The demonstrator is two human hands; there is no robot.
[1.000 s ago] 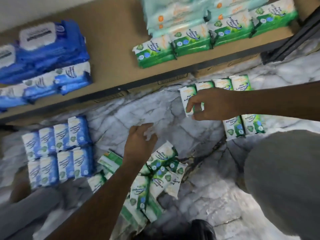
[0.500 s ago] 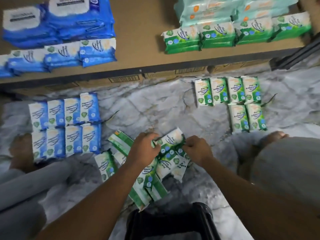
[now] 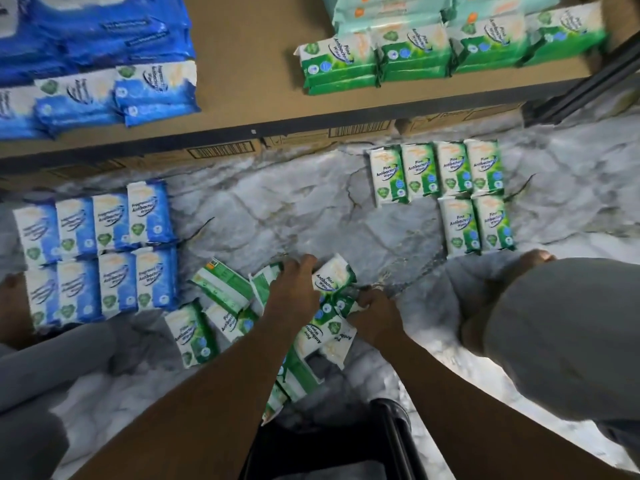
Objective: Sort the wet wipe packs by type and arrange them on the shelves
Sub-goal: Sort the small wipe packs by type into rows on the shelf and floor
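Note:
A loose heap of green pine wipe packs (image 3: 194,329) lies on the marble floor in front of me. My left hand (image 3: 292,294) is closed on one green pack (image 3: 334,275) at the top of the heap. My right hand (image 3: 375,311) grips another green pack (image 3: 337,336) just to its right. Several green packs (image 3: 438,173) lie sorted in rows at the right, several blue packs (image 3: 100,251) in rows at the left. The brown shelf (image 3: 249,64) above carries blue packs (image 3: 152,88) at left and green packs (image 3: 337,58) at right.
Cardboard boxes (image 3: 221,152) sit under the shelf edge. A black object (image 3: 391,427) stands at the bottom middle. My grey-clothed knees (image 3: 561,327) flank the heap, and a foot (image 3: 533,256) shows at right. Pale mint packs (image 3: 391,12) lie behind the green ones on the shelf.
My right hand left the sorted green row and came down to the heap. Both hands closed on green packs there. The view tilted so the rows sit squarer.

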